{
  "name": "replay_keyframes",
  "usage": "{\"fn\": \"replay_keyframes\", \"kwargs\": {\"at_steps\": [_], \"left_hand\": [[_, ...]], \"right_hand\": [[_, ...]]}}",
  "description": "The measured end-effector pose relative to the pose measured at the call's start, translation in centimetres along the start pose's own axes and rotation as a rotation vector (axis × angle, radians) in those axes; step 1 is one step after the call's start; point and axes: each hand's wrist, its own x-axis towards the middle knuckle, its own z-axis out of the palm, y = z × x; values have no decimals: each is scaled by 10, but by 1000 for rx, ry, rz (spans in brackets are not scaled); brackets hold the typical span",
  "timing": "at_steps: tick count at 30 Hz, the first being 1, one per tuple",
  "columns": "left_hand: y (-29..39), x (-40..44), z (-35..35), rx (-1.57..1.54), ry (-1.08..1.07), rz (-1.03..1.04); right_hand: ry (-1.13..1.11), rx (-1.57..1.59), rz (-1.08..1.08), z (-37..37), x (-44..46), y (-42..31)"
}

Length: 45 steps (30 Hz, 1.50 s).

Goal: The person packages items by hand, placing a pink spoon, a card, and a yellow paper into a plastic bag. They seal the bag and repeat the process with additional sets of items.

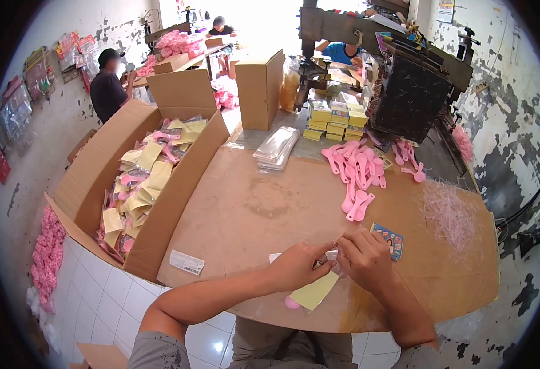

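Observation:
Near the table's front edge, my left hand [307,265] and my right hand [363,255] meet with fingertips pinched together at a small clear plastic piece. Below them lies a yellow card [315,291], with the rounded end of a pink spoon [292,302] showing at its left. A blue printed card [388,241] rests just beyond my right hand. Farther back is a pile of pink spoons [357,166]. The fingers hide most of what they hold.
An open carton [187,179] of packed items stands at left. Clear bags [276,149], yellow card stacks [334,120] and an upright box [259,92] are at the back. Plastic scraps [448,212] lie right, a white label [187,262] left. Three other people sit or stand farther away.

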Motion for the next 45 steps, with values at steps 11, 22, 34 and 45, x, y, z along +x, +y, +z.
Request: {"fn": "replay_keyframes", "kwargs": {"at_steps": [11, 22, 34, 45], "left_hand": [[-1, -1, 3, -38, -56, 0], [2, 2, -6, -54, 22, -25], [11, 3, -13, 22, -121, -82], [1, 4, -14, -335, 6, -89]], "right_hand": [[-19, 34, 44, 4, 3, 2], [39, 107, 40, -8, 7, 5], [25, 104, 182, 5, -2, 17], [248, 163, 132, -9, 0, 10]]}}
